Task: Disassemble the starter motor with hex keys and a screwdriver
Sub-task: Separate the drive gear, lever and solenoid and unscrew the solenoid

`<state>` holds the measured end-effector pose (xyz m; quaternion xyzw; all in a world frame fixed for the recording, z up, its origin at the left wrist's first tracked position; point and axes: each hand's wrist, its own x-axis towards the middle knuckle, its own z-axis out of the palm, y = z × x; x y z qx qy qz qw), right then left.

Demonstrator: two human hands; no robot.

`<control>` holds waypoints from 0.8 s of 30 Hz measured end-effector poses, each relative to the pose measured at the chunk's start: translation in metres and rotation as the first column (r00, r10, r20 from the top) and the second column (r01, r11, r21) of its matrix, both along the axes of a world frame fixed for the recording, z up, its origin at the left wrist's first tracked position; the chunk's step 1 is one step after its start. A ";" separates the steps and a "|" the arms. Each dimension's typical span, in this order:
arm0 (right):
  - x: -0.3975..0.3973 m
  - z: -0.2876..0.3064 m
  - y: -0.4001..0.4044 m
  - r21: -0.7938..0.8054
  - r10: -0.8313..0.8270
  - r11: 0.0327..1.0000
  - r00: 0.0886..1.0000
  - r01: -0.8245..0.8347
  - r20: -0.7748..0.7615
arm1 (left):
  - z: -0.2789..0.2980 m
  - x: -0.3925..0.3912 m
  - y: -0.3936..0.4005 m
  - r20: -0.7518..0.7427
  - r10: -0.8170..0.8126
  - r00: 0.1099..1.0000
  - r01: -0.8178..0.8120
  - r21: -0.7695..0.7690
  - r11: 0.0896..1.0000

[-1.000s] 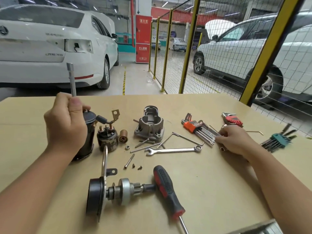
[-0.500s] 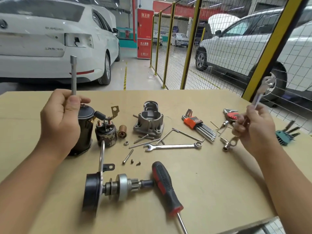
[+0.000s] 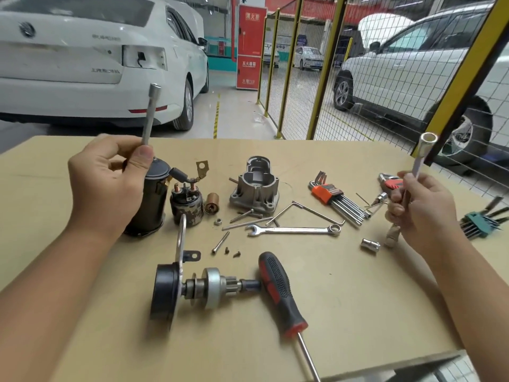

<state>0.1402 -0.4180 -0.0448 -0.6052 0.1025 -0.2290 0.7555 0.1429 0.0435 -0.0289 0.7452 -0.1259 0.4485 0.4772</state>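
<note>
Left hand [image 3: 106, 186] gripping a socket wrench [image 3: 150, 114] upright just above the black motor body [image 3: 150, 201], right hand [image 3: 421, 210] clamped on another tube wrench [image 3: 422, 155] far right of it, seemingly comparing sizes for the remaining nut.
</note>
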 end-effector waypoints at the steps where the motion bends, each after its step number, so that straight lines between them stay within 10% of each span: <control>1: 0.001 -0.003 0.002 -0.122 -0.037 0.992 0.999 0.033 -0.034 | 0.002 -0.001 0.000 -0.008 0.010 1.000 -0.010 0.000 1.000; 5: 0.011 -0.017 0.002 -0.749 -0.311 0.659 0.932 0.068 -0.189 | 0.006 -0.004 0.000 -0.074 0.018 0.997 -0.020 -0.018 1.000; 12: 0.014 -0.022 -0.001 -0.948 -0.439 0.307 0.872 -0.081 -0.217 | 0.008 -0.004 0.000 -0.182 -0.100 0.978 0.097 -0.028 0.995; 24: -0.001 -0.012 0.013 -0.947 -0.444 0.293 0.896 0.131 -0.014 | 0.010 -0.005 0.003 -0.153 -0.089 0.984 0.077 -0.078 0.994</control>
